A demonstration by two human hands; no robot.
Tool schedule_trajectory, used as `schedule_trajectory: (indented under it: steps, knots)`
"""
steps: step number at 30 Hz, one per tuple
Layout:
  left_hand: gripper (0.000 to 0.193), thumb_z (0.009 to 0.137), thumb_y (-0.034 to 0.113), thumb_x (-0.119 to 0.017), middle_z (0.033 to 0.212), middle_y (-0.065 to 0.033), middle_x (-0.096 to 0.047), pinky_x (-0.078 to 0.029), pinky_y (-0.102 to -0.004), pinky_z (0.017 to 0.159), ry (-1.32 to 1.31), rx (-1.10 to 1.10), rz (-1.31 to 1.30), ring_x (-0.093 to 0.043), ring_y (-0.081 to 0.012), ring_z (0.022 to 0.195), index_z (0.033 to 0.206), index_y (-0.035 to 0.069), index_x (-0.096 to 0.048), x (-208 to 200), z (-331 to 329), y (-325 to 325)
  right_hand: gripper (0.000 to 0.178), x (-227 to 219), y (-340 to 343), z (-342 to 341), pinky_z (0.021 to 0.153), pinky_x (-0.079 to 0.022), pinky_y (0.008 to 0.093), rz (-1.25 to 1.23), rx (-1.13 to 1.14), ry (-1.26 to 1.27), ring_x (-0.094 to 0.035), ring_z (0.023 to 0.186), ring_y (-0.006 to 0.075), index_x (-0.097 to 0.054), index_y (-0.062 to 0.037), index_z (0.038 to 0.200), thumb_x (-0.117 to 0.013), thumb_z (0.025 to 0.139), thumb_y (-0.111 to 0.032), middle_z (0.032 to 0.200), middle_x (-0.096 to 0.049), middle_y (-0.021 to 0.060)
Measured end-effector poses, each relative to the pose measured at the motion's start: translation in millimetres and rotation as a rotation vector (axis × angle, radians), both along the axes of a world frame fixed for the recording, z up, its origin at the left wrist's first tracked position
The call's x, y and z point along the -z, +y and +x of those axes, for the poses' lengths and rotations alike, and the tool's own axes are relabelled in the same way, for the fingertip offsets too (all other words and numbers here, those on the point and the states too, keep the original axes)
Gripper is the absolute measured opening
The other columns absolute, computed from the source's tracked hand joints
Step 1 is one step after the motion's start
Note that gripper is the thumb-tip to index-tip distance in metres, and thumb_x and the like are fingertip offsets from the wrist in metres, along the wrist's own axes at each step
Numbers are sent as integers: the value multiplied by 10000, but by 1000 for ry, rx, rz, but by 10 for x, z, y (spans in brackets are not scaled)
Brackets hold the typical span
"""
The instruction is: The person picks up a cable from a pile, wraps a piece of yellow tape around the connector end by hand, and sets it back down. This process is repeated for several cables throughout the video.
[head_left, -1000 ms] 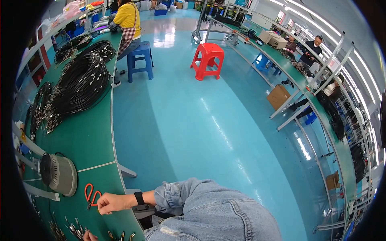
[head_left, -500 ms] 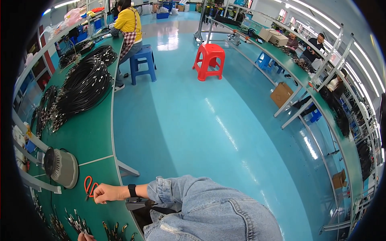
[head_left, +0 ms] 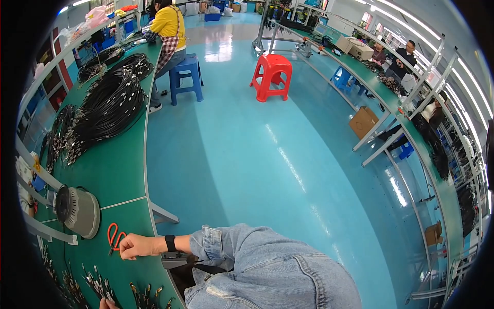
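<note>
Green bench ran along frame left. Your right hand sat clenched at lower left, touching the orange scissors lying on it. Left hand barely visible, grip unclear.

On the green counter, the widest open stretch lies between the grey round fan and the heap of black cable coils; a hand could cross there freely. Near the counter's front edge the room is tighter: the right hand rests against the orange scissors, with the fan just beyond them to the left. Below, rows of small metal connectors crowd the surface towards the lower rim, where the fingertips of the left hand barely show. Grey rails fence the far left side. To the right, past the counter's edge, the blue floor is open.
</note>
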State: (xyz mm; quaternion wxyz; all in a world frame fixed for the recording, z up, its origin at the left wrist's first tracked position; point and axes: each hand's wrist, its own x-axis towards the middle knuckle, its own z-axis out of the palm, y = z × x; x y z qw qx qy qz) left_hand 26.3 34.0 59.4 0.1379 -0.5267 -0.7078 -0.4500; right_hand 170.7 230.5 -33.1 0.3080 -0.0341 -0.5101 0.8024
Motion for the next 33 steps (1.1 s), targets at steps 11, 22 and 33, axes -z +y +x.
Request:
schedule_trajectory:
  steps: [11,22,33]
  knots:
    - [165,887,138,-594,759,-101,-614,-462,-270,521,47,-12,75,-541,-163,582,924,-20,-621,76,-141,9,136,-41,-9,33,508,-375,206,-36,0,-4,-470,543,68,-572,-7,687,-593,787,-97,615,-533,9]
    - [145,883,125,-597,740,-103,-604,-448,-279,488,6,-23,121,-526,-171,554,922,-12,-620,52,-159,-14,136,-65,23,58,541,-378,212,-10,-48,-6,-458,579,70,-564,-3,747,-587,819,-116,664,-548,17]
    - [125,872,112,-609,725,-109,-603,-444,-274,483,117,-47,128,-514,-168,534,914,-4,-629,16,-131,-48,133,-61,2,69,545,-385,207,-13,-32,-29,-467,578,70,-574,-3,756,-596,816,-120,661,-551,13]
